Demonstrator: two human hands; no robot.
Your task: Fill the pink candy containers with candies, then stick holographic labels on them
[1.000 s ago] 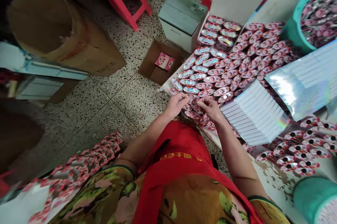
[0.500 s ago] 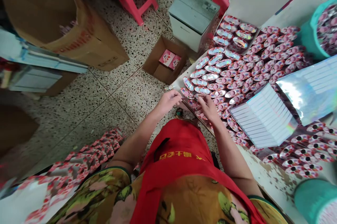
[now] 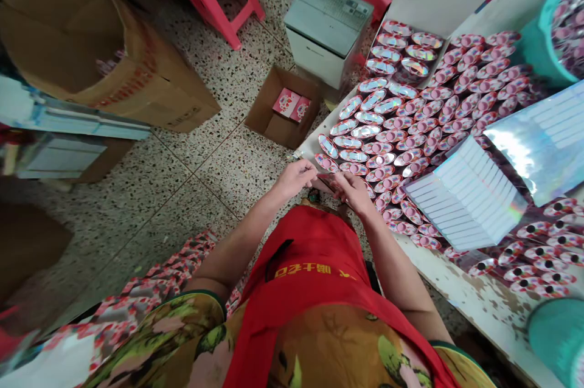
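Observation:
My left hand (image 3: 296, 180) is in front of me by the table's near corner, its fingers pinched together. Close to its right is my right hand (image 3: 353, 192), also with thumb and fingers closed. Between the fingertips there seems to be something thin and small, too blurred to name. Just beyond my right hand stand tight rows of oval-topped red and white packs (image 3: 382, 148), many with pink round caps and some with shiny silver tops. A folded sheet of silvery label strips (image 3: 469, 196) lies over the packs to the right.
Another shiny sheet (image 3: 542, 138) lies farther right, near a teal tub (image 3: 542, 47) of similar packs. On the floor are a small carton (image 3: 262, 117) with pink boxes, a lidded grey-white bin (image 3: 319, 53), a pink stool (image 3: 237, 26) and a large cardboard box (image 3: 168, 84). Printed red-white pieces (image 3: 137, 291) lie at lower left.
My right hand has drawn back from the rows of packs, coming down and left to my left hand. The fingertips are now close together. The view has shifted slightly.

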